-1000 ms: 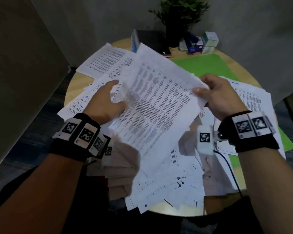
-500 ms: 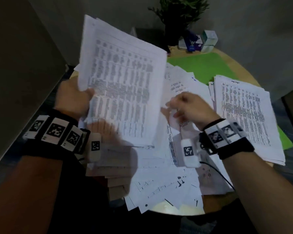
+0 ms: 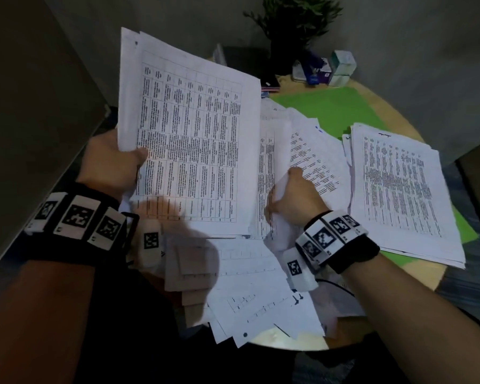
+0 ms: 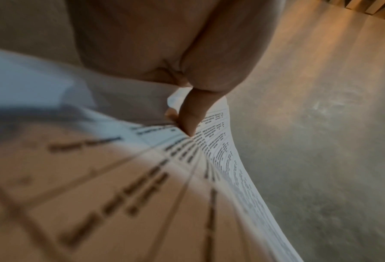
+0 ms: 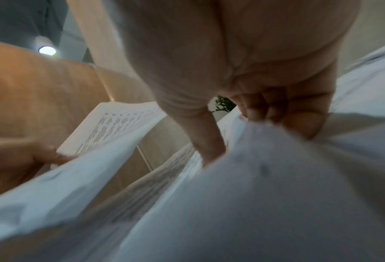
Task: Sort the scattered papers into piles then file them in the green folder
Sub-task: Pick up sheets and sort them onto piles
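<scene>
Over round table (image 3: pixel 396 306): left hand (image 3: pixel 110 164) holds up bundle of sheets (image 3: pixel 189 139), thumb clamped on edge. Right hand (image 3: pixel 294 199) pinches loose sheet (image 3: pixel 313 162) from messy heap. Sorting step. Next: drop sheet on right pile (image 3: pixel 399 189). Green folder (image 3: pixel 324 112) lies behind, part covered.

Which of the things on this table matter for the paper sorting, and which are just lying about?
Job:
- sheaf of table-printed pages, gripped by the left hand
- loose sheets, right hand grasping some
- stacked pile
- green folder

Lying about:
- potted plant
- small boxes
- dark book
</scene>
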